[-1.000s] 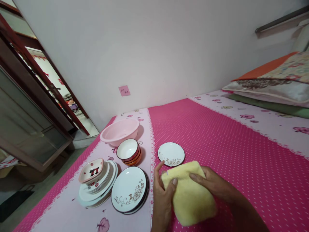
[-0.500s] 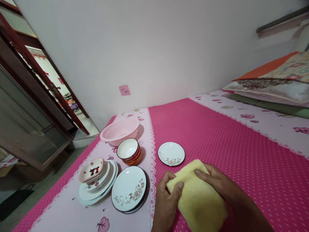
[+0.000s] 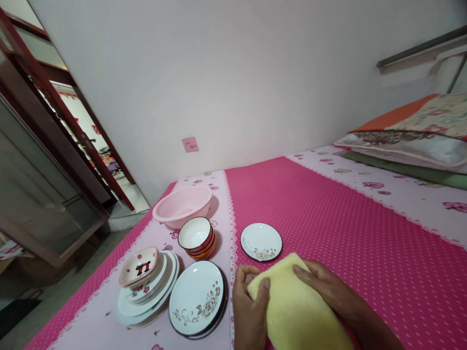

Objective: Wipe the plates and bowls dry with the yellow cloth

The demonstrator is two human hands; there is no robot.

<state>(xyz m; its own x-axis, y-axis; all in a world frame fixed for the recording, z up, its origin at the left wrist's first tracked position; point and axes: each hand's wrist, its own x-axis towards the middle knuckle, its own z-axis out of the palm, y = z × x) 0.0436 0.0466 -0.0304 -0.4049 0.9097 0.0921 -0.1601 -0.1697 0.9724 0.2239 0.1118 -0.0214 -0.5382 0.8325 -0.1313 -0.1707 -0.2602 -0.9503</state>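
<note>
A yellow cloth (image 3: 297, 304) hangs between both hands, low in the head view. My left hand (image 3: 250, 304) pinches its left edge, thumb in front and fingers curled behind. My right hand (image 3: 324, 287) grips the cloth's upper right side, thumb on top. Whether anything sits behind the cloth is hidden. Just beyond it, a white plate (image 3: 261, 240) with a dark rim and brown flowers lies on the pink bedspread (image 3: 314, 204). Left of my left hand is a stack of similar flowered plates (image 3: 197, 296).
Further left, a small square bowl (image 3: 139, 266) tops a stack of white plates (image 3: 160, 304). Stacked bowls (image 3: 197, 236) stand behind, near a pink basin (image 3: 182, 204). Folded bedding (image 3: 408, 136) lies at the far right. A pink note (image 3: 190, 144) is on the wall.
The whole scene sits slightly lower in view as the camera tilts up. Both hands still hold the cloth; the left fingers have shifted a little along its edge.
</note>
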